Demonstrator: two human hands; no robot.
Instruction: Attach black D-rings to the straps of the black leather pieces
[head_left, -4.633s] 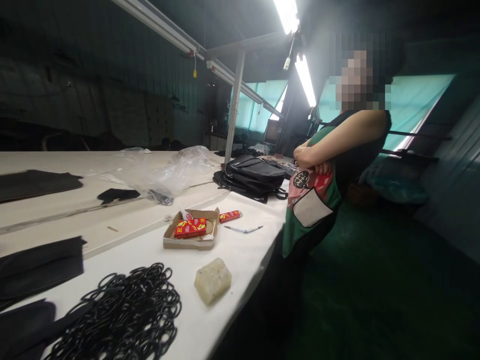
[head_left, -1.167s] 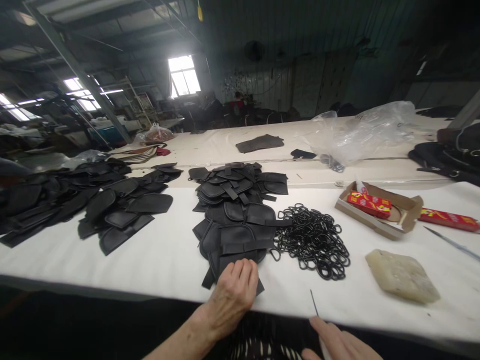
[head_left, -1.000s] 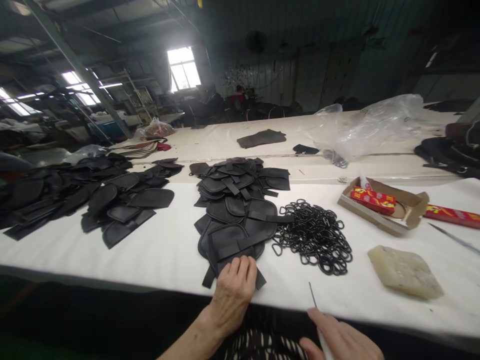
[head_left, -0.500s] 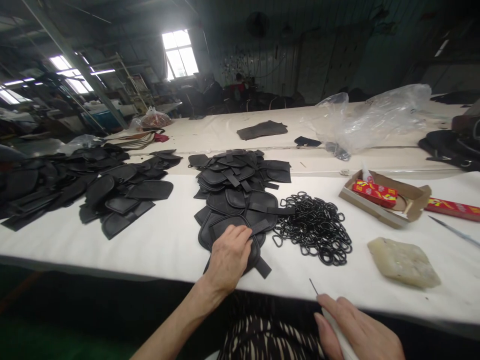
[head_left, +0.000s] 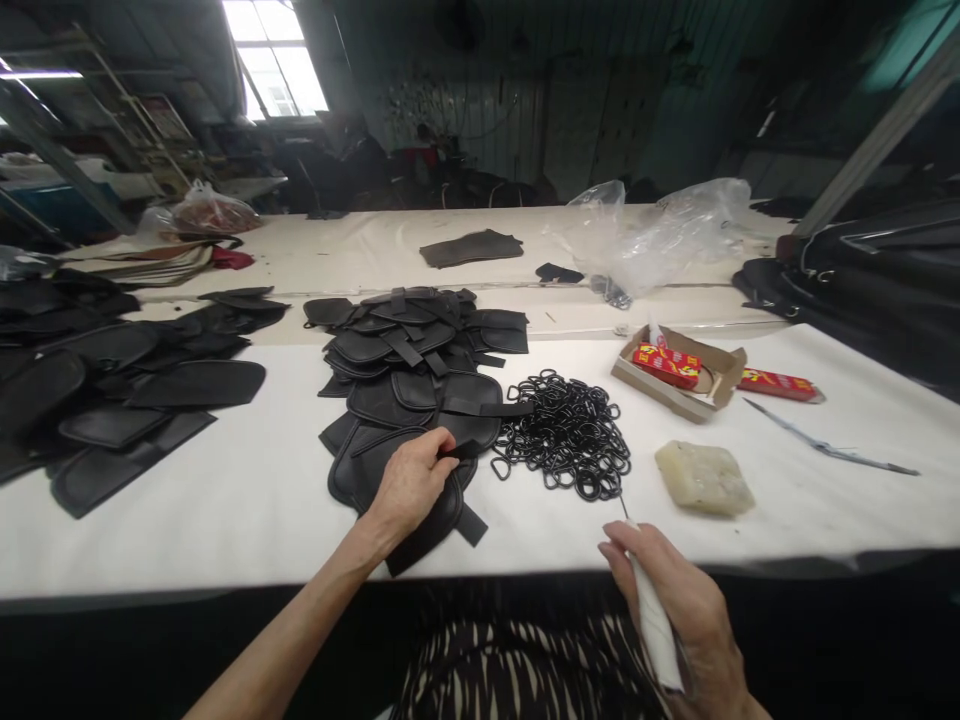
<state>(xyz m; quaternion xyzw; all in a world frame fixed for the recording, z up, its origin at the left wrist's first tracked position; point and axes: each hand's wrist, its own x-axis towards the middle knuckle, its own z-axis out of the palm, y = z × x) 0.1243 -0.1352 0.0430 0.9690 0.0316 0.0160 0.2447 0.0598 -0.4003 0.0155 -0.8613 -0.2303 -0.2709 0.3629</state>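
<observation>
My left hand rests on the front of a pile of black leather-like pieces. Its thumb and fingers pinch a short black strap on the top piece. In my right hand is an awl with a white handle, the fingers wrapped round it. The awl's thin metal tip points up at the near edge of a heap of black D-rings; whether it touches a ring I cannot tell. The heap lies just right of the leather pieces, and one strap reaches its edge.
More black pieces lie on the left. To the right are a cardboard box with red packets, a yellowish block, a pointed metal tool and a black bag. A clear plastic bag sits farther back.
My view has swung to the right. The awl in my right hand has moved forward to the near edge of the D-ring heap. My left fingers have closed on the strap, which is lifted.
</observation>
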